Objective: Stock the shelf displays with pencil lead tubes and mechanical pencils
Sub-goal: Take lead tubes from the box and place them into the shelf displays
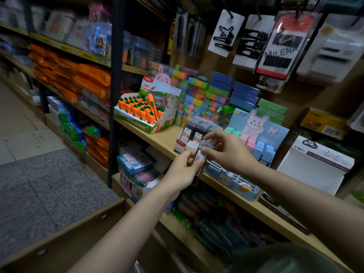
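Standing far left on the wooden shelf (165, 138): a carrot box (146, 113), orange carrot shapes in rows, a pink rabbit on the header card, Chinese writing too small to read. Next along, a white lead display (194, 134) packed with dark tubes, front labels printed "0.7" above a red band. Just in front of it, at the shelf edge, left hand (182, 170) curled round a stack of lead tubes (200, 162), upright, one label reading "0.7". Right hand (229, 149) reaching over from the right, fingertips pinching the clear cap of the top tube. Behind, blocks of coloured erasers (208, 95). Right of the hands, a blue rabbit display (258, 131) lettered "Hi", pastel pieces in rows. Farther right, a white box (315, 160) marked "M&G". Hanging above, cards of black hair clips (226, 33), one printed "MILENA". Below, a cardboard carton (65, 239).
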A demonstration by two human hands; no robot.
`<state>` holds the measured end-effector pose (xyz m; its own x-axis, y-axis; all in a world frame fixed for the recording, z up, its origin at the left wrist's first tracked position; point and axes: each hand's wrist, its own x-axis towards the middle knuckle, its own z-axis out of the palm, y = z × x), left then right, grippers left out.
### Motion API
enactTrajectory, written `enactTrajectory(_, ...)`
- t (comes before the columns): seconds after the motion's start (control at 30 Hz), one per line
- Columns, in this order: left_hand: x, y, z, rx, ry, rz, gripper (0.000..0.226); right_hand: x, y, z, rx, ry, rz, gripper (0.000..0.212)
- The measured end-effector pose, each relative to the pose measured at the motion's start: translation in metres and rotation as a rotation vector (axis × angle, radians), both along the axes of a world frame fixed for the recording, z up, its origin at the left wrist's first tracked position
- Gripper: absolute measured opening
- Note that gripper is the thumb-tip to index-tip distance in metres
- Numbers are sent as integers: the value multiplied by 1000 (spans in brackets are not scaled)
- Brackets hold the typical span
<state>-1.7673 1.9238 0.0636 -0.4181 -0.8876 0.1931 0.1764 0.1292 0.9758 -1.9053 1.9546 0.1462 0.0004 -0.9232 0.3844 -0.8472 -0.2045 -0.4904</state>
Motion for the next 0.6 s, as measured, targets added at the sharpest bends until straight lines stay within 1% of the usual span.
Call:
enactTrajectory(0.1,4,-11,-4,-34,-11,63,12,2,-11,9,40,-44,17,20)
enactTrajectory(0.2,13,-28,-12,-18,-2,202,19,-1,-27,34,-74,-48,-35,19)
enactTrajectory(0.23,16,-35,-15,-34,-47,258,17,-3,-33,45,-136,-48,-65,19)
enactTrajectory(0.3,23,-48,-22,-138,-263,362,8,-6,-46,62,-256,-24,-122,17)
enactTrajectory(0.33,25,-53,-26,-191,-348,370,12,-7,-53,67,-297,-1,-140,17)
enactTrajectory(0.37,25,-56,-28,-223,-395,348,19,-7,-61,70,-316,16,-148,17)
enactTrajectory(0.43,24,-59,-30,-243,-446,277,40,-6,-77,69,-305,30,-142,17)
enactTrajectory(0.47,23,-59,-30,-249,-459,238,47,-4,-84,66,-294,39,-144,17)
enactTrajectory(0.53,21,-59,-29,-258,-470,175,53,-1,-98,58,-276,48,-156,17)
enactTrajectory(0.6,19,-60,-29,-261,-459,158,54,3,-108,48,-239,25,-156,17)
